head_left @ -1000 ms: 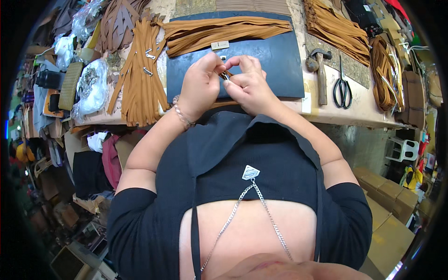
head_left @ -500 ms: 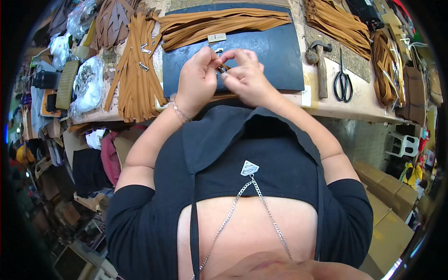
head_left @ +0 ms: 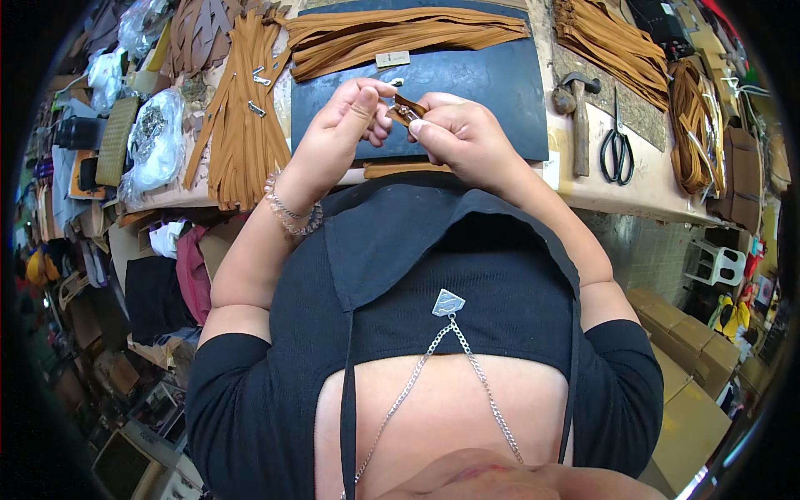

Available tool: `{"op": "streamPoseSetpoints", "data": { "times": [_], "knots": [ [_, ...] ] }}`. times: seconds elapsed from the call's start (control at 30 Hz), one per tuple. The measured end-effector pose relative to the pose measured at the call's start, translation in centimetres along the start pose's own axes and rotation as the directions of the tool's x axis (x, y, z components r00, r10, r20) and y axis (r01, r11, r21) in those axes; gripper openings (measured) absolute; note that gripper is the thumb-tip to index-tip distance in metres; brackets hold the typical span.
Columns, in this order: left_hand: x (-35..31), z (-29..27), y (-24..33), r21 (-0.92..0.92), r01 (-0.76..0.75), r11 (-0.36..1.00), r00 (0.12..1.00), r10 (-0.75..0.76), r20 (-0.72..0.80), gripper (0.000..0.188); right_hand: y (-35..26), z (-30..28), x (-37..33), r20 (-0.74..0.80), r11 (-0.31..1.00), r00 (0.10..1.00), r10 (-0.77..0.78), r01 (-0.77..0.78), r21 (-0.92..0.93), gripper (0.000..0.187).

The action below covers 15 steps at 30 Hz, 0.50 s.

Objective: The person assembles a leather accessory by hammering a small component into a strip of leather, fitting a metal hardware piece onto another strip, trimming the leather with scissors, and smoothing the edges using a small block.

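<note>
Over the flat dark blue rectangular board (head_left: 500, 100), 2 bare hands and 1 pinched strip.
Above the board's near half, the person's right hand (head_left: 467, 133) pinches the bent end of a narrow tan-brown strip (head_left: 414, 105) between thumb and fingers; the left hand (head_left: 346, 121) has its thumb apart from half-curled fingers, and whether these touch the strip cannot be told. If the thumb's pressure eased, the strip could twist or slip, and the small silver metal fitting (head_left: 405, 112) could drop onto the board. The strip looks soft and folded over; the fitting looks shiny, its exact shape too small to tell.
</note>
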<state>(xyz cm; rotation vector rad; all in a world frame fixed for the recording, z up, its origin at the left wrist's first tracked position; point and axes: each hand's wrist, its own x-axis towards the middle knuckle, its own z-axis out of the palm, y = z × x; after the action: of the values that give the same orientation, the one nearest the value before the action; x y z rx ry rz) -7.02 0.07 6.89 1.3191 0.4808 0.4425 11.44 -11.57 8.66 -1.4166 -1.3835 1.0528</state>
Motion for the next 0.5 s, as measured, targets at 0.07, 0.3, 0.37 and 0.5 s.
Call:
{"op": "streamPoseSetpoints", "data": {
  "times": [0.07,0.3,0.37,0.5],
  "knots": [
    [-0.4,0.2,0.5,0.108,-0.032,0.994,0.999,0.035,-0.026,0.047,0.2,0.1,-0.2,0.028,1.000,0.999,-0.028,0.028,-0.011,0.032],
    [-0.8,1.3,1.8,0.166,-0.042,0.985,0.999,0.037,0.033,0.018,-0.3,0.2,-0.6,0.077,0.988,0.991,-0.109,0.116,-0.100,0.026],
    [-0.8,1.4,1.5,0.317,-0.090,0.944,0.996,0.082,0.041,0.008,-0.2,0.6,-0.7,-0.010,0.950,0.974,-0.225,0.217,-0.225,0.023],
    [-0.9,2.2,1.5,0.041,-0.034,0.999,0.996,0.037,-0.085,0.005,-0.2,1.2,-0.7,-0.058,0.962,0.973,-0.222,0.208,-0.178,0.023]
  ]
}}
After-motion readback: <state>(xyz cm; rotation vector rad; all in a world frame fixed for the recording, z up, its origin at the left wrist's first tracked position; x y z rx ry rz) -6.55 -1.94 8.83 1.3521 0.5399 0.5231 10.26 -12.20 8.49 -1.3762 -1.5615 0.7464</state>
